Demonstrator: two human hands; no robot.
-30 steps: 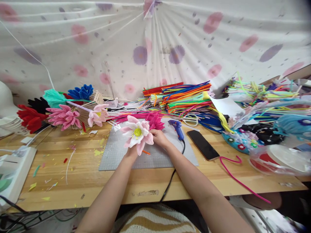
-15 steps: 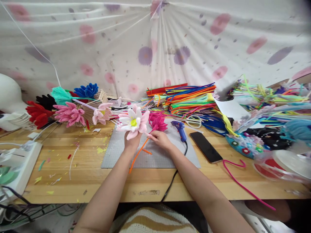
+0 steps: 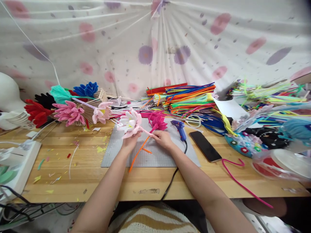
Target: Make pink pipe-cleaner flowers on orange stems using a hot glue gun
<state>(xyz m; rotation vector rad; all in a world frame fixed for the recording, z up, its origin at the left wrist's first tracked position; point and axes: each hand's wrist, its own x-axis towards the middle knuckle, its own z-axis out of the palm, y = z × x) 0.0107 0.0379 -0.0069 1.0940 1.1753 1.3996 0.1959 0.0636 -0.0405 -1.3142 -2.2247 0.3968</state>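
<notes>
A pink and white pipe-cleaner flower (image 3: 130,124) is held over the grey cutting mat (image 3: 115,158), its bloom tipped to the left. My left hand (image 3: 131,140) is closed beneath the petals, with its fingers partly hidden by them. Between thumb and fingers, my right hand (image 3: 162,139) pinches the flower's pale pink stem (image 3: 146,131). Just behind that hand lies a magenta flower (image 3: 157,122). An orange pipe cleaner (image 3: 137,155) slants across the mat below the stem, beside a short orange piece (image 3: 147,150).
A blue glue gun (image 3: 179,129), scissors (image 3: 193,121) and a phone (image 3: 205,146) lie to the right. Bundled pipe cleaners (image 3: 191,97) line the back. Finished flowers (image 3: 68,112) and a power strip (image 3: 23,171) are at the left. A magenta pipe cleaner (image 3: 243,187) overhangs the front edge.
The pink and white flower has turned from facing me to tilting up and left, so its stem now shows. My right hand has shifted slightly along with it.
</notes>
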